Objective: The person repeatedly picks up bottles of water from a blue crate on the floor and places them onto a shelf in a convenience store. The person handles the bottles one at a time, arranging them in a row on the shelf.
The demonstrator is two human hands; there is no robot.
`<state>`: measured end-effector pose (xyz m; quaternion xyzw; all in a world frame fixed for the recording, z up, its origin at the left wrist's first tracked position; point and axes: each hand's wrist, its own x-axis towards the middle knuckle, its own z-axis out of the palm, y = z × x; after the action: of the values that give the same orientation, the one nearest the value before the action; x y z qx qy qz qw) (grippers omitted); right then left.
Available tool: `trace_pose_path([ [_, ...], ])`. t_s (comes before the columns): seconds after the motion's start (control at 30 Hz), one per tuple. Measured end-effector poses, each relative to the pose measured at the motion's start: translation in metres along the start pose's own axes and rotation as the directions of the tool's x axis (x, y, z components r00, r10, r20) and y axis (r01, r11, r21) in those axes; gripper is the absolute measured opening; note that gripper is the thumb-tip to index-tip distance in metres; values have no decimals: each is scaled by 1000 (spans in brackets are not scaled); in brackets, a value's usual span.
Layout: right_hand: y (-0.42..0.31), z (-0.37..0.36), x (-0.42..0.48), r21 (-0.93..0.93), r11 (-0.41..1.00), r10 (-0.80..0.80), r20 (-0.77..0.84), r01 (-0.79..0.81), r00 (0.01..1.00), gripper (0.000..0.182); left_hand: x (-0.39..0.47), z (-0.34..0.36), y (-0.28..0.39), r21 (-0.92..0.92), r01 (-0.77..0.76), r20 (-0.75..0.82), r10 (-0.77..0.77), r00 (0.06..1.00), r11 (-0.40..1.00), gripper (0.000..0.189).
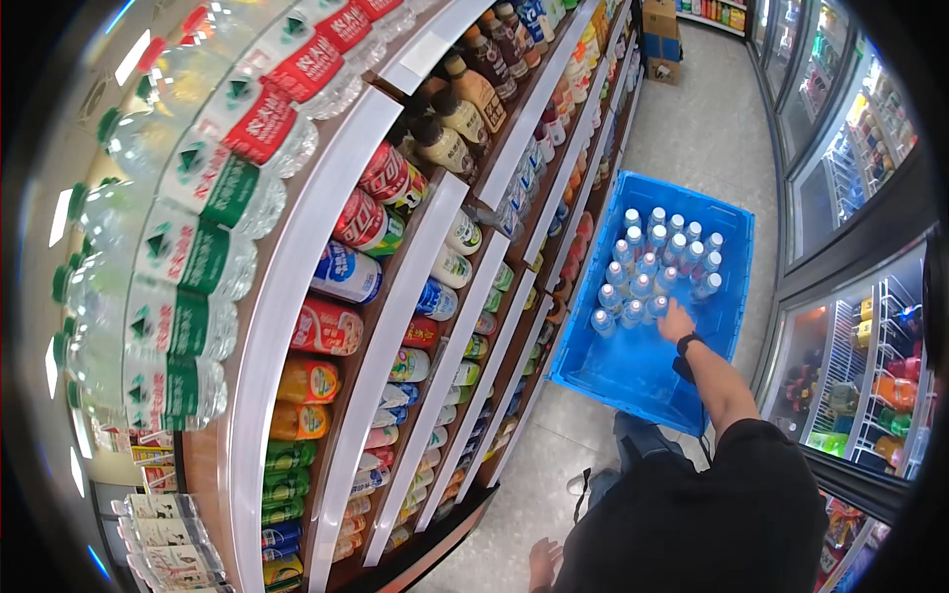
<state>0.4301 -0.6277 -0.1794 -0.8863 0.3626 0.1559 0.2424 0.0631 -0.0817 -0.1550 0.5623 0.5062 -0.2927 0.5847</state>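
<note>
A blue plastic crate [637, 363] sits on the floor in front of me. Many small clear bottles with white caps stand upright in it, grouped toward its far and left parts. My right hand [675, 323], with a black band at the wrist, reaches into the crate. Its fingertips are at the cap of a clear plastic bottle [657, 308] at the near edge of the group; whether they grip it cannot be made out. Low in the picture, my left hand [545, 557] hangs outside the crate with slightly bent fingers and nothing visible in it.
On the left runs a long drink shelf [437, 215] with cans and bottles, large water bottles [178, 319] on top. Glass-door coolers [852, 370] line the right side. Cardboard boxes [662, 37] stand farther along the tiled aisle [715, 122].
</note>
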Motion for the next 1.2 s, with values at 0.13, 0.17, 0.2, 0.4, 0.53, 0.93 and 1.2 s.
trace_pose_path([
  [0.13,-8,7,44,-26,1000,13,44,-12,999,52,-13,7,2,76,37,-32,-34,999,996,48],
  [0.17,-7,11,51,-24,1000,10,68,-9,998,52,-13,6,5,62,46,-38,-43,998,997,47],
  [0.2,-10,13,53,-71,997,18,27,-16,999,47,-15,7,5,39,56,-45,-55,998,998,47],
  [0.4,2,-2,38,-136,990,-41,25,44,999,40,-22,14,30,71,-19,-40,22,999,997,43],
  [0.53,11,-40,-7,-66,977,-206,-29,204,978,35,-8,3,29,46,-107,7,106,994,993,40],
  [0.93,-156,-213,-226,-6,442,-888,-144,897,437,37,-27,-2,117,135,-611,169,589,790,780,44],
  [1.2,-270,-205,-382,265,-44,-993,90,963,-71,29,-131,26,192,207,-921,50,937,347,330,80],
])
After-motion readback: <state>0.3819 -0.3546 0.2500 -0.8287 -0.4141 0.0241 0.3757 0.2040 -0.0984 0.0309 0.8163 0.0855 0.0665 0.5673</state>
